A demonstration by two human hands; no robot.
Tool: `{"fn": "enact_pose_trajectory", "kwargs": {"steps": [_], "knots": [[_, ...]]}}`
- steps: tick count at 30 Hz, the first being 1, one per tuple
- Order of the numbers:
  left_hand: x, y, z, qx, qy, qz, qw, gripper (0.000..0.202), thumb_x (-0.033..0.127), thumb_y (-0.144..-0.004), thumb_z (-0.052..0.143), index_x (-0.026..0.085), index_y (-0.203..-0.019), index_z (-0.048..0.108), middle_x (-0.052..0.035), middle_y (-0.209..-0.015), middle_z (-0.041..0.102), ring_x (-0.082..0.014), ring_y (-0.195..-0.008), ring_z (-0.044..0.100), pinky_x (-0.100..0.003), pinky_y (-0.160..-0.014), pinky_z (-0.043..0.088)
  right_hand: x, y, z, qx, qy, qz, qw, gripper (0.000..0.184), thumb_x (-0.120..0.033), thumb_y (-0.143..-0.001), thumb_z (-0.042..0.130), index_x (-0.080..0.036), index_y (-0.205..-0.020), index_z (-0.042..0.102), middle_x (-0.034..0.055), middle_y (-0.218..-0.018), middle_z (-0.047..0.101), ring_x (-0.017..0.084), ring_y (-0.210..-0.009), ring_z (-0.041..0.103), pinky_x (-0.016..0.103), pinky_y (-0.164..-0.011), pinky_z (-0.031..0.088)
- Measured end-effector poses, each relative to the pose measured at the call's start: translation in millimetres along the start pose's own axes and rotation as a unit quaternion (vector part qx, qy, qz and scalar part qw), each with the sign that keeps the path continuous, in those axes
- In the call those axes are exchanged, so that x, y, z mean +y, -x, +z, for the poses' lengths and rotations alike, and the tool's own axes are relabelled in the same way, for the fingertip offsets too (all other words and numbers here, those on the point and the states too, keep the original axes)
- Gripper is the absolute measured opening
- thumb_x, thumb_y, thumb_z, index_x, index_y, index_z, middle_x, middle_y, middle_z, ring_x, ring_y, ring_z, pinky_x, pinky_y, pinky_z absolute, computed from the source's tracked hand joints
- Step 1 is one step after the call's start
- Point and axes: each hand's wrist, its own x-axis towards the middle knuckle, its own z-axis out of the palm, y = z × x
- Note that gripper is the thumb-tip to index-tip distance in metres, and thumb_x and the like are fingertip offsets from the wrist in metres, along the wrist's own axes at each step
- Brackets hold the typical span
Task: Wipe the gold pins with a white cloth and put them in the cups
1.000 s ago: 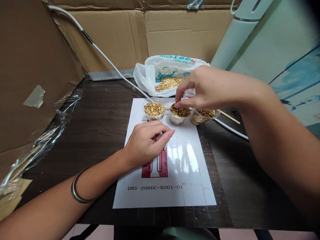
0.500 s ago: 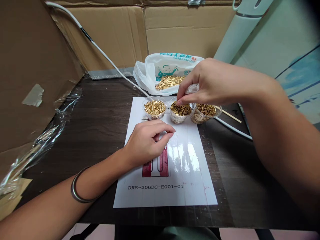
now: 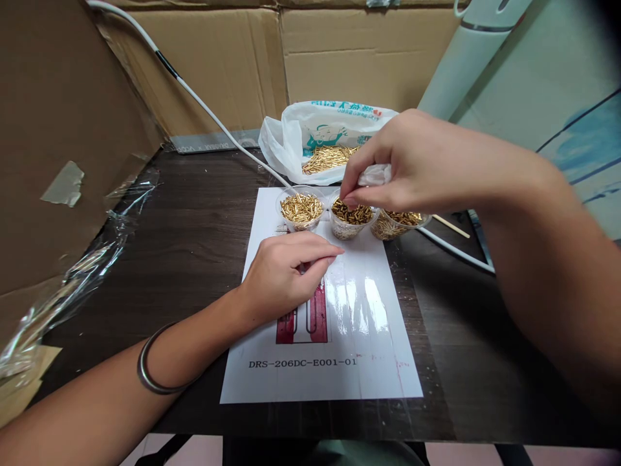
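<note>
Three small clear cups of brass pins stand in a row at the far end of a white laminated sheet [image 3: 369, 349] marked DRS-206DC-E001-01. My right hand [image 3: 402, 162] hovers over the middle cup [image 3: 350, 219], thumb and forefinger pinched just above its darker pins; what they hold is too small to make out. The left cup [image 3: 301, 210] holds bright gold pins, and the right cup [image 3: 400, 223] is partly hidden under my hand. My left hand [image 3: 284, 275] rests on the sheet, fingers curled and pinched over a red part [image 3: 315, 317] printed or lying there.
A white plastic bag [image 3: 315, 133] with more gold pins lies behind the cups. A white cable [image 3: 204, 110] runs across the dark table. Cardboard walls stand at the left and back, with crumpled clear film [image 3: 82, 265] at the left. A thin wooden stick [image 3: 451, 226] lies right of the cups.
My right hand has lifted slightly and shifted over the middle cup, staying pinched. My left hand has barely moved, its fingers closing a little more.
</note>
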Motion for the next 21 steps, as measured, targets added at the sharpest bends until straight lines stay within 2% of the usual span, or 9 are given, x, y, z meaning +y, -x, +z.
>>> {"fn": "enact_pose_trajectory", "kwargs": {"steps": [3,5,7,10,13,15,17,21], "knots": [[0.7,-0.5,-0.1,0.009,0.004,-0.003,1.000,0.020,0.012,-0.079,0.055,0.021,-0.086,0.071,-0.0002,-0.086,0.070,-0.0119,-0.080,0.064,-0.025,-0.076,0.051,-7.8,4.8,2.2,-0.007,-0.018,0.013,1.000,0.019,-0.028,-0.074,0.055,-0.021,-0.083,0.071,0.0014,-0.066,0.065,0.013,-0.060,0.053,0.027,-0.059,0.035],[1.7,0.1,-0.3,0.017,0.005,-0.012,1.000,0.019,0.013,-0.079,0.055,0.022,-0.085,0.071,0.0006,-0.085,0.071,-0.0126,-0.080,0.065,-0.025,-0.076,0.051,-13.2,8.4,6.1,0.014,-0.043,0.035,0.998,0.019,-0.025,-0.074,0.054,-0.020,-0.083,0.070,0.0023,-0.071,0.066,0.014,-0.064,0.055,0.027,-0.060,0.038],[3.0,1.1,-0.5,0.025,0.005,-0.035,0.999,0.017,0.015,-0.079,0.057,0.022,-0.084,0.071,0.0009,-0.082,0.071,-0.0123,-0.073,0.066,-0.024,-0.070,0.052,-20.0,13.1,12.5,0.074,-0.070,0.063,0.993,0.018,-0.024,-0.076,0.053,-0.019,-0.082,0.069,0.0027,-0.078,0.067,0.016,-0.071,0.058,0.028,-0.065,0.041],[4.3,2.3,-0.4,0.034,-0.001,-0.078,0.996,0.015,0.023,-0.079,0.059,0.022,-0.088,0.071,0.0005,-0.080,0.071,-0.0110,-0.062,0.063,-0.023,-0.057,0.049,-33.5,25.6,26.7,0.188,-0.109,0.109,0.970,0.019,-0.023,-0.079,0.051,-0.020,-0.089,0.067,0.0032,-0.093,0.067,0.018,-0.084,0.060,0.030,-0.077,0.044],[4.0,2.6,0.2,0.039,-0.003,-0.097,0.994,0.019,0.029,-0.079,0.061,0.021,-0.093,0.070,-0.0005,-0.086,0.071,-0.0119,-0.064,0.064,-0.023,-0.057,0.049,-49.6,46.6,45.5,0.245,-0.152,0.146,0.946,0.019,-0.025,-0.082,0.050,-0.022,-0.091,0.066,0.0029,-0.096,0.067,0.019,-0.089,0.061,0.033,-0.080,0.046],[3.1,2.7,0.6,0.030,0.001,-0.101,0.994,0.020,0.030,-0.080,0.060,0.020,-0.093,0.070,-0.0006,-0.087,0.071,-0.0122,-0.067,0.064,-0.023,-0.059,0.050,-59.2,61.9,59.3,0.255,-0.195,0.151,0.935,0.015,-0.028,-0.080,0.056,-0.025,-0.090,0.066,0.0011,-0.093,0.068,0.019,-0.084,0.062,0.033,-0.077,0.047],[2.2,2.9,1.0,0.023,0.005,-0.100,0.995,0.019,0.030,-0.080,0.059,0.020,-0.091,0.071,-0.0007,-0.086,0.071,-0.0119,-0.066,0.064,-0.023,-0.059,0.050,-65.5,73.2,72.4,0.234,-0.267,0.179,0.918,0.011,-0.027,-0.078,0.059,-0.029,-0.087,0.065,-0.0024,-0.085,0.068,0.017,-0.077,0.063,0.032,-0.071,0.047],[1.3,3.4,1.4,0.031,0.010,-0.088,0.996,0.018,0.029,-0.081,0.058,0.019,-0.089,0.070,-0.0016,-0.083,0.071,-0.0105,-0.062,0.062,-0.021,-0.055,0.048,-64.6,76.2,90.5,0.183,-0.382,0.216,0.880,0.002,-0.028,-0.078,0.059,-0.028,-0.076,0.060,-0.0038,-0.073,0.065,0.015,-0.070,0.060,0.032,-0.071,0.046]]}}
